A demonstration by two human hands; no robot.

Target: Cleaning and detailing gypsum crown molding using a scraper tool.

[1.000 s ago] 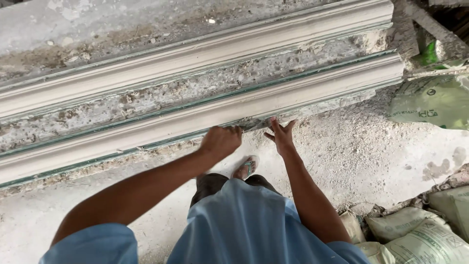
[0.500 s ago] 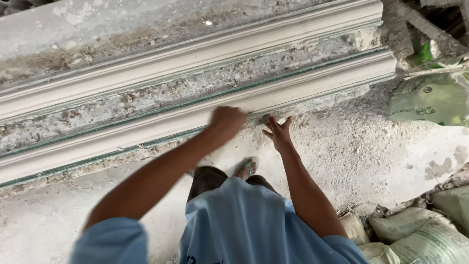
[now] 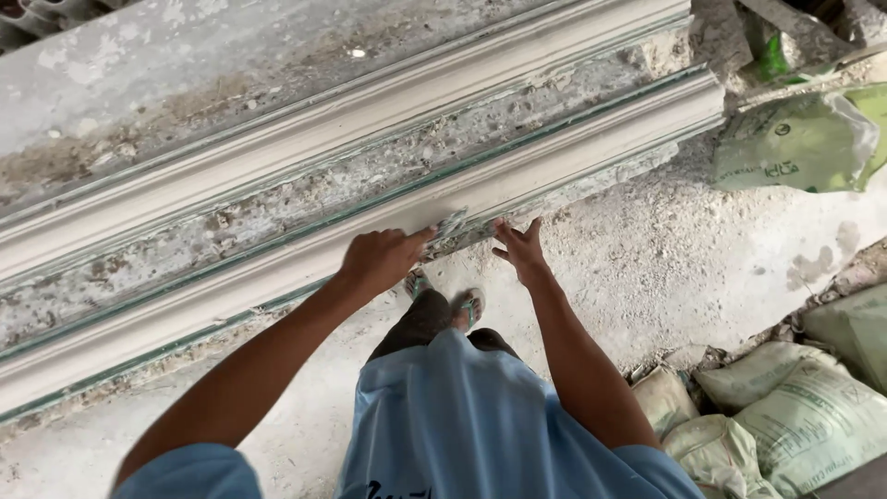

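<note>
A plaster casting yard: long moulded cornices (image 3: 370, 199), dusty ground (image 3: 665, 268), stacked cement sacks (image 3: 795, 407).

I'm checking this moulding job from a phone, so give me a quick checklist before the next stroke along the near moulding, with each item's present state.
1. Tool in left hand: ok, a small flat blade meets the near moulding.
2. Right hand steadying: ok, fingers spread at the lower edge.
3. Blade clean: cannot tell.
4. Feet planted: ok, sandals flat on the dusty floor.
5. Sacks away from the feet: ok.
</note>
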